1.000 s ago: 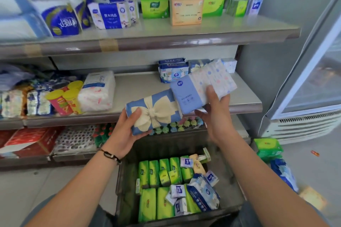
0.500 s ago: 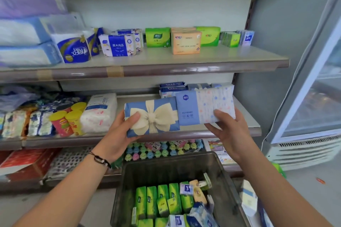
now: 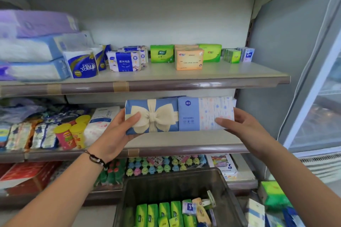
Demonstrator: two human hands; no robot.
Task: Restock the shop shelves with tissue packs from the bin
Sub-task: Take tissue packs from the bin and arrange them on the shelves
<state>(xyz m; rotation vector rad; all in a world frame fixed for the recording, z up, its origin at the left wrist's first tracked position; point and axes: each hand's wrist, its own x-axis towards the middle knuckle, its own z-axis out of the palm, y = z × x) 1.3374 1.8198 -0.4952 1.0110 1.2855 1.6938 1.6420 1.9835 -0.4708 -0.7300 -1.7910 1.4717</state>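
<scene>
My left hand (image 3: 118,131) grips a blue tissue pack with a cream bow print (image 3: 153,115). My right hand (image 3: 241,127) grips a blue and white spotted tissue pack (image 3: 204,113). The two packs touch end to end, level, in front of the middle shelf (image 3: 184,148) and just under the upper shelf (image 3: 166,84). Below stands the dark grey bin (image 3: 175,180) with several green tissue packs (image 3: 156,214) and small pocket packs inside.
The upper shelf carries toilet rolls (image 3: 81,64), blue-white packs (image 3: 123,61), green packs (image 3: 162,53) and an orange pack (image 3: 189,59). Yellow-lidded cans (image 3: 70,136) and a white tissue bag (image 3: 99,123) stand left on the middle shelf. A glass-door fridge (image 3: 317,97) is at right.
Both hands lifted the two packs from above the bin up to the middle shelf's height and lined them up side by side. The view tilted upward.
</scene>
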